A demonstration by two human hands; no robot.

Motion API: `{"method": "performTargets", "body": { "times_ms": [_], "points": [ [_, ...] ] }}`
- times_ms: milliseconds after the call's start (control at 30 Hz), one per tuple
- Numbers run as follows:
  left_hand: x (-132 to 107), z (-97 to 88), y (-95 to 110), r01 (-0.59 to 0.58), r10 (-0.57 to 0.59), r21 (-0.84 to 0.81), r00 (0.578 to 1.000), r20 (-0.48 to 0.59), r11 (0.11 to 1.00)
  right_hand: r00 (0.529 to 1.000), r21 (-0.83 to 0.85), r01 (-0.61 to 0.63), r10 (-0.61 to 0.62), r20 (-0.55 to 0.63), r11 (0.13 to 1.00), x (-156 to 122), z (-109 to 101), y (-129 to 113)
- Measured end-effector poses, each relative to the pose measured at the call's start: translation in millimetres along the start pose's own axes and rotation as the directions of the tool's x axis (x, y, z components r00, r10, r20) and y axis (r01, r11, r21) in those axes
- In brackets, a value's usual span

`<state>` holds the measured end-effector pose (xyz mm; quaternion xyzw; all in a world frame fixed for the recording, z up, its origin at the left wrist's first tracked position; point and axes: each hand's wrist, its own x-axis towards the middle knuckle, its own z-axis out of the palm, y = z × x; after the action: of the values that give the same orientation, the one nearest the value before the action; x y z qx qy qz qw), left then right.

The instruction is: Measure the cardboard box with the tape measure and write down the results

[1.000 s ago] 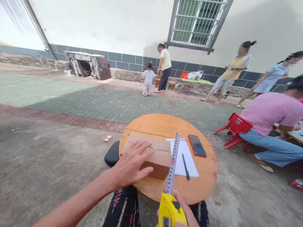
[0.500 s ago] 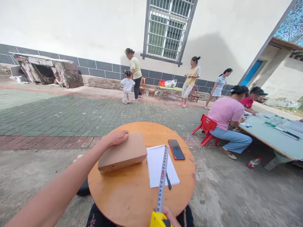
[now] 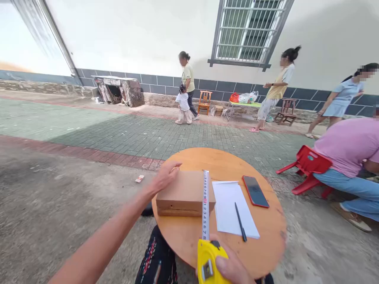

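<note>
Green courtyard bricks (image 3: 133, 134) and a white wall (image 3: 133, 35) with a barred window (image 3: 248, 29) lie behind the round wooden worktop (image 3: 225, 161). Black numerals 1 to 8 read along the blade of the yellow tape measure (image 3: 209, 262), which crosses the right end of the cardboard box (image 3: 183, 191) on the worktop's left side. The right hand (image 3: 229, 266) has its fingers closed round the case at the near edge. The left hand (image 3: 164, 177) is stretched forward, fingers loosely open, touching the box's far left corner. A paper (image 3: 231, 205), pen (image 3: 240, 217) and phone (image 3: 255, 191) lie near the right edge.
</note>
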<state>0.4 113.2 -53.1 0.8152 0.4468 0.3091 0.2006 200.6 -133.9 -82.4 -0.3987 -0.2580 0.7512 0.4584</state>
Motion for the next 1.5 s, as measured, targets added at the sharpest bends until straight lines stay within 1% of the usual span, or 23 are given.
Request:
{"method": "performTargets", "body": {
  "times_ms": [33,100,200,267,367,467,533,633,800,1100,1200,1300,1367,1400,1467,1500],
  "points": [
    [-10.3,-1.6,-0.6,0.007,-0.007,-0.011,0.999,-0.038,1.000,0.999,0.012,-0.036,0.035,0.006,0.999,4.8,7.1,-7.2],
    [-30.1,-1.6,-1.4,0.000,-0.003,-0.036,0.996,-0.093,0.999,0.995,-0.029,-0.102,0.102,0.017,0.994,16.0,19.1,-20.3],
    [-54.7,2.7,0.7,-0.031,0.020,-0.072,0.989,-0.145,0.997,0.992,-0.134,-0.123,0.127,0.024,0.983,35.7,29.6,-32.4],
    [-68.4,6.2,5.2,-0.062,0.045,-0.084,0.981,-0.188,0.995,0.992,-0.143,-0.122,0.125,0.014,0.982,47.5,32.2,-35.4],
    [-88.2,11.9,15.2,-0.119,0.096,-0.073,0.961,-0.261,0.990,0.987,-0.157,-0.159,0.163,0.012,0.975,57.2,33.0,-36.1],
    [-105.0,17.8,23.3,-0.157,0.135,-0.055,0.948,-0.289,0.986,0.981,-0.167,-0.190,0.193,0.003,0.968,56.5,33.9,-35.5],
    [-111.8,21.1,25.1,-0.170,0.147,-0.054,0.944,-0.296,0.984,0.980,-0.149,-0.198,0.201,-0.001,0.969,53.2,35.5,-35.0],
    [-115.0,24.2,22.9,-0.176,0.148,-0.069,0.943,-0.298,0.982,0.981,-0.129,-0.190,0.192,0.002,0.973,49.1,38.2,-34.0],
    [-113.5,26.4,19.2,-0.162,0.130,-0.087,0.947,-0.293,0.983,0.983,-0.145,-0.180,0.182,-0.001,0.973,48.2,40.0,-32.5],
    [-111.4,28.0,20.2,-0.130,0.112,-0.048,0.954,-0.279,0.990,0.982,-0.182,-0.190,0.186,-0.041,0.965,48.3,41.5,-30.6],
    [-109.7,28.9,20.1,-0.134,0.113,-0.053,0.951,-0.289,0.990,0.985,-0.229,-0.170,0.161,-0.061,0.958,47.4,44.4,-31.2],
    [-110.2,27.2,23.0,-0.145,0.107,-0.091,0.936,-0.336,0.985,0.993,-0.350,-0.115,0.101,-0.058,0.930,42.5,44.5,-31.8],
    [-113.0,23.4,26.2,-0.139,0.071,-0.146,0.915,-0.396,0.980,0.995,-0.454,-0.098,0.090,-0.038,0.885,34.9,40.9,-31.7],
    [-115.0,20.6,27.9,-0.119,0.029,-0.190,0.907,-0.420,0.975,0.995,-0.502,-0.097,0.095,-0.030,0.860,29.7,38.1,-31.6],
    [-118.8,14.0,30.8,-0.056,-0.100,-0.334,0.897,-0.431,0.941,0.994,-0.590,-0.103,0.110,-0.024,0.801,17.4,31.4,-31.3],
    [-120.2,10.6,32.0,-0.025,-0.173,-0.433,0.895,-0.411,0.901,0.993,-0.634,-0.104,0.119,-0.019,0.766,10.7,28.1,-31.3]
  ]
}}
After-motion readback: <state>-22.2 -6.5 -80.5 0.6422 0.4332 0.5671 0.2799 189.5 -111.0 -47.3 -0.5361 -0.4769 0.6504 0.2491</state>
